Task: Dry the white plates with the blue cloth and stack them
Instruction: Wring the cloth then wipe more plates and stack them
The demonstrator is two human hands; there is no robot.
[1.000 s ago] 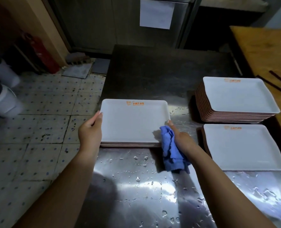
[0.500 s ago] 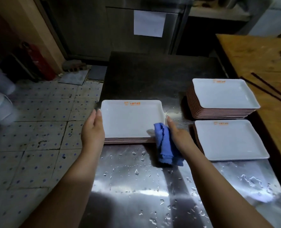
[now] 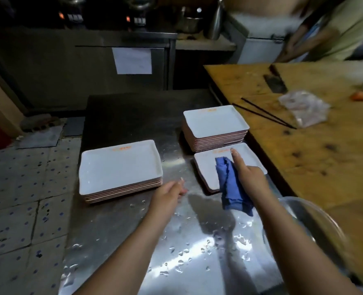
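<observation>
Three lots of white rectangular plates sit on the wet steel table (image 3: pixel 197 241). The left stack (image 3: pixel 119 167) lies near the table's left edge. A taller stack (image 3: pixel 213 122) stands at the back right. In front of it lies a low plate pile (image 3: pixel 206 169). My right hand (image 3: pixel 248 177) holds the blue cloth (image 3: pixel 229 184) over that low pile, index finger stretched forward. My left hand (image 3: pixel 169 194) hovers above the table between the left stack and the low pile, holding nothing, fingers loosely bent.
A wooden table (image 3: pixel 314 145) borders the right side, with black chopsticks (image 3: pixel 265 112), a cleaver (image 3: pixel 275 83) and a plastic bag (image 3: pixel 304 107). A metal bowl (image 3: pixel 316 228) sits at the near right. Another person (image 3: pixel 333 28) stands at the back right. Tiled floor (image 3: pixel 27 199) lies left.
Both hands left the left stack and moved right. My right hand carried the cloth onto the low pile; my left hand let go of the stack's edge. The view swung right.
</observation>
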